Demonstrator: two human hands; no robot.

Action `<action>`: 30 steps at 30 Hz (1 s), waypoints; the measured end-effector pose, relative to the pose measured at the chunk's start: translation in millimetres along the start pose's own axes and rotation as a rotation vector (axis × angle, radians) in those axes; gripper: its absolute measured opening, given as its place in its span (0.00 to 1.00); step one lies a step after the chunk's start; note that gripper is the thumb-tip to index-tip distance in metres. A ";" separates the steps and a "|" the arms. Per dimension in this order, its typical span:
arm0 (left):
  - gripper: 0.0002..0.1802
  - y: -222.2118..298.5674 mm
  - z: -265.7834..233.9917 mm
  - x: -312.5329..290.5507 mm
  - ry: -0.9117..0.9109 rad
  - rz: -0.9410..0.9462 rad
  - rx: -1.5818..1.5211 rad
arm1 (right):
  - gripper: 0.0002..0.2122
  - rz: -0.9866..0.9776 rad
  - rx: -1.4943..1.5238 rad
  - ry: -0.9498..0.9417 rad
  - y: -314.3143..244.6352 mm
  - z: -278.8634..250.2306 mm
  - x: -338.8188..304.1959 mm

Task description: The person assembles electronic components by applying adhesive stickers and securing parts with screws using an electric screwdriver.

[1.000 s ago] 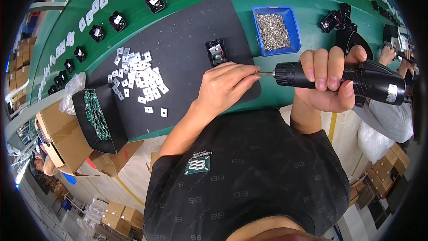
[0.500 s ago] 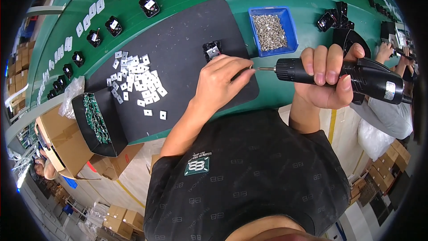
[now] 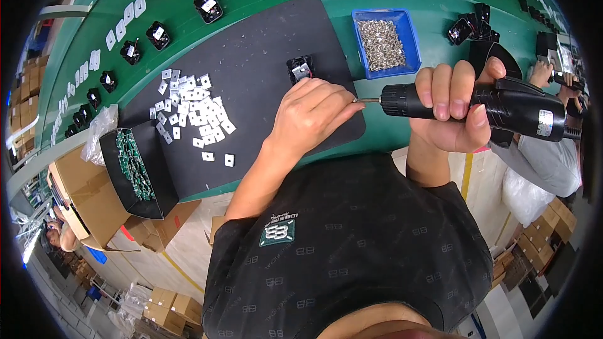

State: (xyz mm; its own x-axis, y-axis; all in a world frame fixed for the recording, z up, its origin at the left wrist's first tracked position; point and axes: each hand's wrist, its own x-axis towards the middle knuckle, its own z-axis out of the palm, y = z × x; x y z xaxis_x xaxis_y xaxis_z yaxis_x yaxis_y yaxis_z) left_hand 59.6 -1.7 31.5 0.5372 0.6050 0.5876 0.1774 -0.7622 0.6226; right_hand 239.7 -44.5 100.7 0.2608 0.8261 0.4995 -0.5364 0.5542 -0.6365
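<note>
"What surface do you have there?"

"I'm looking down at a green table (image 3: 383, 129) with a dark mat (image 3: 264, 44) on it. Small pale plates (image 3: 210, 127) with holes lie scattered across the mat's left part. A black box (image 3: 164, 179) of green circuit boards (image 3: 135, 166) stands at its left end, and a blue bin (image 3: 411, 41) of small metal screws (image 3: 382, 44) sits off its right side."

"And the room?"

"Cardboard boxes (image 3: 166, 304) are stacked on the floor, and I see a co-worker's grey sleeve (image 3: 540, 163) at the right."

"How do the tools and parts look?"

"The electric screwdriver (image 3: 518, 110) is black and thick-bodied, with a ribbed collar and a slim metal bit (image 3: 372, 100). The open black housing (image 3: 300, 70) has a pale piece inside, partly covered by fingers."

"Where are they against the hands?"

"My right hand (image 3: 449, 110) is wrapped around the screwdriver, which lies roughly level, its bit pointing left. My left hand (image 3: 314, 113) is narrow, thumb and fingertips close together at the bit's tip; whether they pinch anything small, I can't tell. The housing is on the mat, just beyond the left hand's knuckles."
</note>
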 end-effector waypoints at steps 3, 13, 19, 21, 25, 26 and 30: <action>0.10 -0.9 -0.9 0.2 0.006 0.027 -0.003 | 0.25 -0.001 -0.010 0.012 2.3 0.5 -0.7; 0.11 0.0 -1.0 -2.8 0.042 0.000 -0.037 | 0.25 0.011 0.009 -0.036 4.5 -2.0 -1.6; 0.11 -1.7 -3.3 -2.0 0.042 0.049 -0.040 | 0.25 0.021 0.102 -0.135 5.0 -8.2 0.7; 0.11 -3.1 -3.9 -4.1 0.029 0.056 -0.060 | 0.25 0.026 0.113 -0.177 6.0 -8.9 1.3; 0.14 -8.0 -8.9 -8.8 0.009 0.040 -0.045 | 0.25 0.049 0.113 -0.211 12.8 -8.8 2.4; 0.17 -7.4 -15.1 -9.8 0.014 -0.010 0.011 | 0.25 0.066 0.105 -0.206 15.4 -8.6 2.4; 0.36 -26.7 -34.2 -24.2 -0.002 -0.189 0.149 | 0.24 0.052 0.020 -0.110 25.3 -5.5 2.1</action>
State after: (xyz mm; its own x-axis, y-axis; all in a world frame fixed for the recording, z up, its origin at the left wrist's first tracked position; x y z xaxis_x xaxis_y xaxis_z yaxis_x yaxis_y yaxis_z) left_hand 13.7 11.9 18.4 0.4848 0.7395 0.4670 0.3946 -0.6614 0.6378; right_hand 231.1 -28.1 82.4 0.1427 0.8371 0.5281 -0.5636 0.5073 -0.6519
